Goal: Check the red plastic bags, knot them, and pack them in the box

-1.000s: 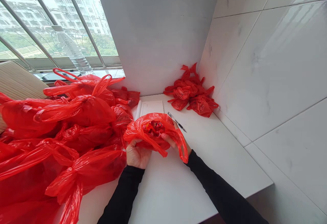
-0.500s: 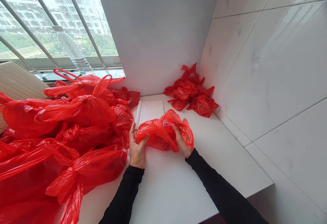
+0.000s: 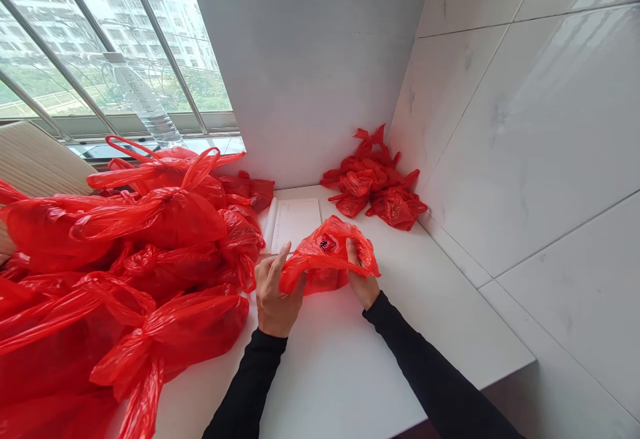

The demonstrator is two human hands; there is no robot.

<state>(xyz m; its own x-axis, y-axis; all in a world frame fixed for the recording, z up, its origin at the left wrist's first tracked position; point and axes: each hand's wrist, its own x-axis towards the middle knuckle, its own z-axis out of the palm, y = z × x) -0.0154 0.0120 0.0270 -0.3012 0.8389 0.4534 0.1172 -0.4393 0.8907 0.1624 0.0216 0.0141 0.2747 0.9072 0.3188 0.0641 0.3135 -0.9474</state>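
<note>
The right hand [image 3: 364, 285] has its fingers mostly hidden by the held bag [image 3: 325, 275], which also covers the near right corner of the notebook [image 3: 295, 219]; the writing there is too small for reading. The heap of red bags [image 3: 165, 222] is cut by the left and bottom edges, its contents not distinguishable, and it hides the foot of the bottle [image 3: 145, 102].
</note>
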